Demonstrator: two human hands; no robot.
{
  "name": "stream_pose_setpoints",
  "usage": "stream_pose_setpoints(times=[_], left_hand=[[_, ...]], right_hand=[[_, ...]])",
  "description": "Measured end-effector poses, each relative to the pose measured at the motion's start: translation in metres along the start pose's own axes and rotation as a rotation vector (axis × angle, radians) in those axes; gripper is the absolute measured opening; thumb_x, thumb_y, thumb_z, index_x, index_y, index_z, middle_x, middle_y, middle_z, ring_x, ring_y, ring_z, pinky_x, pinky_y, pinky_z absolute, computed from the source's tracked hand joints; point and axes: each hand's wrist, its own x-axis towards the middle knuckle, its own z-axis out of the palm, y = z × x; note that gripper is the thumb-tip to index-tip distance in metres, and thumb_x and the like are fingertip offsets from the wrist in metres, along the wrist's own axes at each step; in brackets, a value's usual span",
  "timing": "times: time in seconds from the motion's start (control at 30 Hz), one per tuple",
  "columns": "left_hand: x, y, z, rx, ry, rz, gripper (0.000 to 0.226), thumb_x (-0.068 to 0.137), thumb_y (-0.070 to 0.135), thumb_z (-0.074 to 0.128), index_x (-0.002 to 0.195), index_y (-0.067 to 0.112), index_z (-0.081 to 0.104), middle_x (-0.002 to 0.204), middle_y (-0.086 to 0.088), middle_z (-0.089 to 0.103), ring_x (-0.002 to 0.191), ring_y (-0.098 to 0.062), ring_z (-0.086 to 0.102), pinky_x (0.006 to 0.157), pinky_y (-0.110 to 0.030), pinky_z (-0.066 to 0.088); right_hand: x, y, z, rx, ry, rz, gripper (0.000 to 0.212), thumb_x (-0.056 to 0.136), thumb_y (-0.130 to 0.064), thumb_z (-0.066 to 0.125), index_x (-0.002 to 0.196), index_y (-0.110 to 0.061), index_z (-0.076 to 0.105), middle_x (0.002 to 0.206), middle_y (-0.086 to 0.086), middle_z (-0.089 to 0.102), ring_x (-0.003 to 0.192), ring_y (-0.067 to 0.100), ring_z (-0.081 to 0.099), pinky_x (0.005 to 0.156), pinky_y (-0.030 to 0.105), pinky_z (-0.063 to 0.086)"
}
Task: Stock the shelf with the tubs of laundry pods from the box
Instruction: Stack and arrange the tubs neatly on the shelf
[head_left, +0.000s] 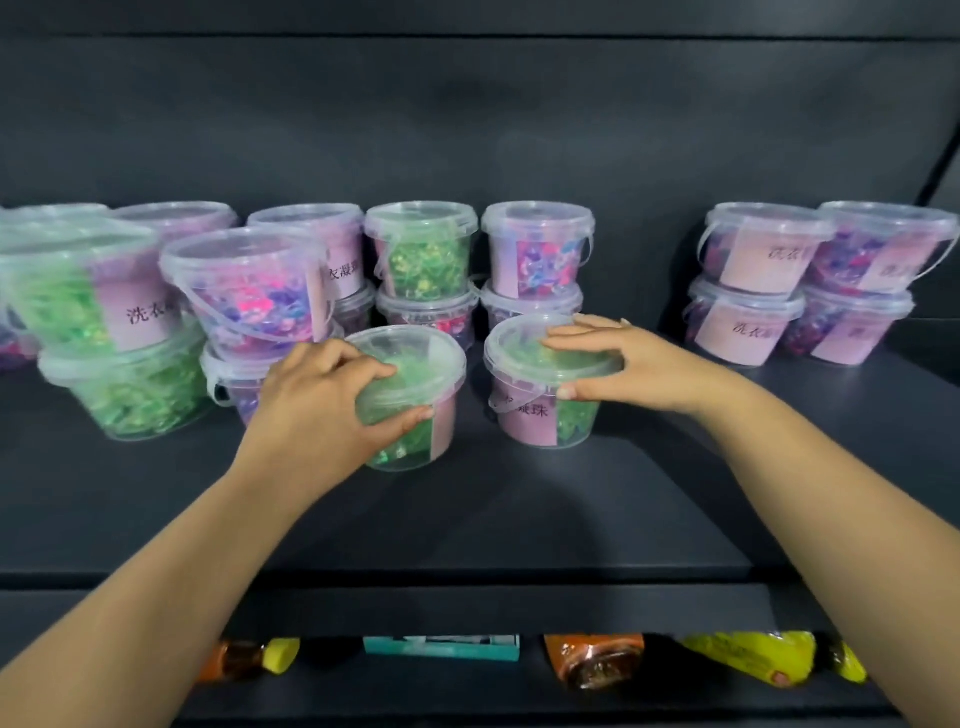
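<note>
Two clear tubs of green laundry pods with pink labels stand on the dark shelf (519, 499) in front of me. My left hand (322, 400) grips the left green tub (415, 400), thumb on its front wall and fingers over the lid. My right hand (618, 364) grips the right green tub (535, 400) the same way from the right side. Both tubs rest upright on the shelf, a small gap apart. The box is not in view.
Stacked tubs fill the shelf's back: green and purple stacks at left (93, 332), a middle group (421, 260), and two purple stacks at far right (810, 280). Bare shelf lies between the middle and right groups. Bottles and packets (592, 660) sit on the shelf below.
</note>
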Motion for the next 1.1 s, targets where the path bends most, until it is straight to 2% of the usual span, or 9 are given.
stream_pose_setpoints(times=[0.17, 0.3, 0.4, 0.53, 0.63, 0.73, 0.87, 0.97, 1.1], left_hand=[[-0.001, -0.001, -0.004, -0.019, -0.024, 0.056, 0.07, 0.065, 0.067, 0.043, 0.089, 0.005, 0.068, 0.097, -0.009, 0.067, 0.095, -0.03, 0.062, 0.089, -0.039, 0.043], [-0.001, -0.004, -0.009, -0.099, -0.078, 0.023, 0.081, 0.06, 0.077, 0.05, 0.103, 0.01, 0.064, 0.111, -0.004, 0.065, 0.106, -0.024, 0.058, 0.093, -0.032, 0.039], [-0.001, -0.002, 0.0, -0.17, -0.037, 0.03, 0.07, 0.065, 0.064, 0.062, 0.105, 0.006, 0.062, 0.111, -0.008, 0.063, 0.108, -0.026, 0.055, 0.094, -0.031, 0.037], [0.01, -0.002, -0.004, -0.218, -0.062, 0.024, 0.076, 0.063, 0.069, 0.046, 0.11, 0.011, 0.061, 0.119, -0.002, 0.059, 0.114, -0.017, 0.049, 0.091, -0.022, 0.03], [0.02, -0.011, -0.023, -0.263, 0.087, -0.006, 0.07, 0.068, 0.066, 0.042, 0.108, 0.012, 0.063, 0.118, -0.003, 0.059, 0.111, -0.018, 0.05, 0.088, -0.021, 0.029], [0.028, -0.027, -0.035, -0.265, 0.309, -0.112, 0.06, 0.074, 0.053, 0.05, 0.111, 0.007, 0.063, 0.124, -0.011, 0.056, 0.118, -0.027, 0.048, 0.096, -0.021, 0.026], [0.027, -0.032, -0.04, -0.253, 0.487, -0.21, 0.052, 0.079, 0.037, 0.063, 0.12, 0.006, 0.055, 0.13, -0.017, 0.046, 0.123, -0.025, 0.034, 0.102, -0.02, 0.016], [0.025, -0.037, -0.032, -0.334, 0.488, -0.402, 0.074, 0.077, 0.028, 0.071, 0.138, 0.01, 0.033, 0.146, -0.017, 0.023, 0.137, -0.028, 0.018, 0.111, -0.033, 0.014], [0.03, -0.052, -0.019, -0.503, 0.381, -0.639, 0.101, 0.071, 0.029, 0.076, 0.145, 0.014, 0.01, 0.152, -0.013, 0.012, 0.141, -0.026, 0.014, 0.114, -0.039, 0.017]], right_hand=[[-0.008, -0.017, 0.003, 0.082, -0.039, 0.003, 0.053, 0.072, -0.028, 0.074, 0.121, -0.035, 0.055, 0.138, -0.014, 0.044, 0.127, -0.005, 0.032, 0.108, 0.016, 0.018], [-0.008, -0.025, 0.012, 0.03, 0.004, -0.008, 0.051, 0.069, -0.033, 0.076, 0.115, -0.04, 0.055, 0.124, -0.021, 0.045, 0.123, -0.003, 0.037, 0.107, 0.016, 0.021], [-0.003, -0.022, 0.019, 0.069, 0.064, -0.01, 0.051, 0.071, -0.029, 0.075, 0.115, -0.041, 0.051, 0.127, -0.017, 0.045, 0.128, -0.004, 0.029, 0.114, 0.021, 0.015], [0.005, -0.019, 0.01, 0.142, 0.079, 0.029, 0.055, 0.068, -0.033, 0.075, 0.12, -0.029, 0.057, 0.128, -0.014, 0.047, 0.124, -0.001, 0.037, 0.103, 0.015, 0.024], [0.025, -0.017, -0.011, 0.249, 0.307, 0.058, 0.056, 0.073, -0.029, 0.073, 0.125, -0.019, 0.055, 0.124, -0.009, 0.051, 0.12, 0.008, 0.047, 0.103, 0.021, 0.034], [0.055, -0.016, -0.027, 0.273, 0.517, 0.147, 0.064, 0.08, -0.027, 0.07, 0.134, -0.007, 0.043, 0.127, -0.004, 0.048, 0.117, 0.01, 0.046, 0.097, 0.021, 0.035], [0.092, -0.009, -0.029, 0.402, 0.526, 0.322, 0.095, 0.076, -0.036, 0.072, 0.145, -0.006, 0.016, 0.148, 0.008, 0.034, 0.131, 0.022, 0.04, 0.098, 0.025, 0.035], [0.113, -0.004, -0.025, 0.483, 0.522, 0.355, 0.111, 0.068, -0.04, 0.078, 0.148, -0.012, 0.005, 0.15, 0.009, 0.029, 0.132, 0.026, 0.039, 0.106, 0.039, 0.037], [0.126, 0.001, -0.019, 0.53, 0.533, 0.317, 0.111, 0.069, -0.036, 0.078, 0.147, -0.019, 0.0, 0.151, 0.008, 0.024, 0.132, 0.026, 0.037, 0.106, 0.039, 0.037]])
